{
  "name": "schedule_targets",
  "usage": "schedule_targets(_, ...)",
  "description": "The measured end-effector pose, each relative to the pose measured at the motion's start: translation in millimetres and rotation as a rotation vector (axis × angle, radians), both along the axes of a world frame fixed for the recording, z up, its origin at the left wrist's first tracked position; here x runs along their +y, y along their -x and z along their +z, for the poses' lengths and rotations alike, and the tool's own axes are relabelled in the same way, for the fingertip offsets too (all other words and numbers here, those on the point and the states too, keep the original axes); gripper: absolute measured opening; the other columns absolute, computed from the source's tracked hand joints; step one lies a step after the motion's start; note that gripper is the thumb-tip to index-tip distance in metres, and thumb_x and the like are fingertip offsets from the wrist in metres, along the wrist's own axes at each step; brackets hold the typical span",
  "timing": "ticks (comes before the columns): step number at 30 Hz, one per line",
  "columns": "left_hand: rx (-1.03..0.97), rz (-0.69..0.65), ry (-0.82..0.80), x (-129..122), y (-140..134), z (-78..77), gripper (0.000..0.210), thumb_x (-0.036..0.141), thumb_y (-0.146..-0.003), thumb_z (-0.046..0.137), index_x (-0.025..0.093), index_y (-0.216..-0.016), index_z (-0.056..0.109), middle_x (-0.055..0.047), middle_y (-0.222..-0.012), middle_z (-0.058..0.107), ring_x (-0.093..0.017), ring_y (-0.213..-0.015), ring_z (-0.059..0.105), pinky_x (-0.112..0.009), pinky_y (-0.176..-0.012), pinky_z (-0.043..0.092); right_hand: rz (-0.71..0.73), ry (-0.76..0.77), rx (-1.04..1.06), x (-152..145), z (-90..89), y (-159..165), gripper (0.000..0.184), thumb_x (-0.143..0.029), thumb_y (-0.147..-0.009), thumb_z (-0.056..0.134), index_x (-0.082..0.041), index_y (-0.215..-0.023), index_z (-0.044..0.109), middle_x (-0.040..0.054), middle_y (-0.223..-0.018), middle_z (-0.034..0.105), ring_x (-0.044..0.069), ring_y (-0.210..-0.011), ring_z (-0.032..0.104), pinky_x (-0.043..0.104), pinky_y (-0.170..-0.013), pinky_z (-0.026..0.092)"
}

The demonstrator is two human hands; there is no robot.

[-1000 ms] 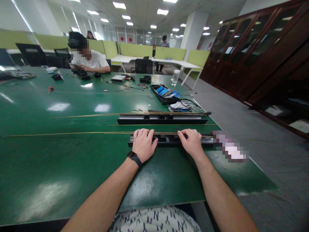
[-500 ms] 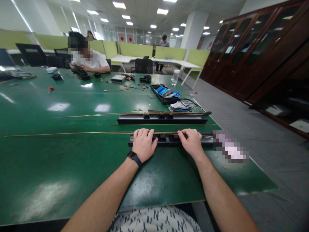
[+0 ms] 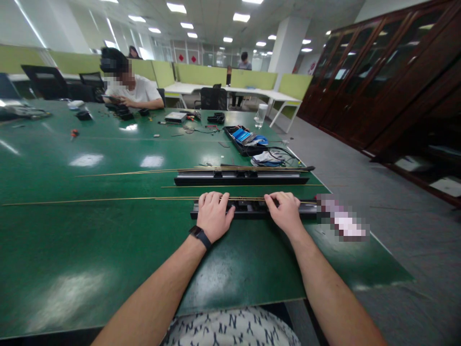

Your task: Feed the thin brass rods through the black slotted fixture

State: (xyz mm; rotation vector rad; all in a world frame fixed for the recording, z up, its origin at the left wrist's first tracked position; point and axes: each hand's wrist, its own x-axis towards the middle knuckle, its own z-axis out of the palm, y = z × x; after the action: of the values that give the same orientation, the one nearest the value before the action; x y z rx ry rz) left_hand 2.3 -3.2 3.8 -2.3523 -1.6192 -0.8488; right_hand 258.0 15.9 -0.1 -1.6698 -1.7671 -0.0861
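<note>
Along the green bench [image 3: 108, 250], slim golden rods [image 3: 175, 198] run from far left and on over the near black rail [image 3: 252, 216], and there's the left hand [image 3: 214, 215], laid across both, fingers forward, thumb out; whether it grips, I can't tell! Dark fittings [image 3: 248, 205] show next, between the hands. Now the right hand [image 3: 283, 210], thumb and forefinger drawn narrow, apparently pinching the rods! Past it, a blurred-out pinkish object [image 3: 346, 223] lies by the rail's right end. Looks to me like the step in hand is steadying rods along the rail; the next move, I'd judge, calls for a light, level touch, with those long free ends in mind
</note>
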Motion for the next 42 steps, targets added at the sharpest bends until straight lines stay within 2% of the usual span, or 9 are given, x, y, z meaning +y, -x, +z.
schedule_targets(12,0.0,-0.002,0.011,-0.3,0.4,1.2,0.037,0.041,-0.098,0.054,0.021,-0.128,0.062,-0.012,-0.114,0.067,-0.029,-0.116,0.056,-0.049,-0.108,0.035,0.003,0.001,-0.027,-0.2,-0.2,-0.8,0.031,-0.043,-0.098,0.053,-0.023,-0.079,0.067,0.0039,-0.087,0.073,0.023,-0.095,0.055,0.04,-0.089,0.029)
schedule_targets(21,-0.01,-0.007,0.016,-1.2,0.3,1.6,0.036,0.041,-0.098,0.054,0.022,-0.128,0.062,-0.012,-0.115,0.067,-0.03,-0.116,0.056,-0.05,-0.107,0.035,0.002,0.017,-0.012,-1.0,2.1,0.8,0.035,-0.05,-0.097,0.054,-0.024,-0.079,0.069,0.005,-0.088,0.073,0.024,-0.095,0.056,0.04,-0.09,0.03)
schedule_targets(30,-0.003,0.002,0.021,-0.6,0.5,0.8,0.037,0.04,-0.097,0.054,0.022,-0.129,0.061,-0.012,-0.115,0.067,-0.03,-0.116,0.056,-0.05,-0.108,0.034,-0.002,0.009,-0.021,-0.3,1.2,0.4,0.031,-0.042,-0.098,0.052,-0.023,-0.078,0.066,0.0043,-0.087,0.073,0.023,-0.096,0.055,0.04,-0.09,0.028)
schedule_targets(42,-0.001,0.003,0.021,-0.7,0.3,0.4,0.036,0.041,-0.097,0.054,0.023,-0.128,0.061,-0.012,-0.115,0.067,-0.03,-0.116,0.056,-0.05,-0.108,0.034,0.005,0.009,-0.02,-0.1,0.6,0.0,0.033,-0.046,-0.097,0.055,-0.023,-0.077,0.067,0.0035,-0.085,0.072,0.023,-0.094,0.055,0.04,-0.089,0.029)
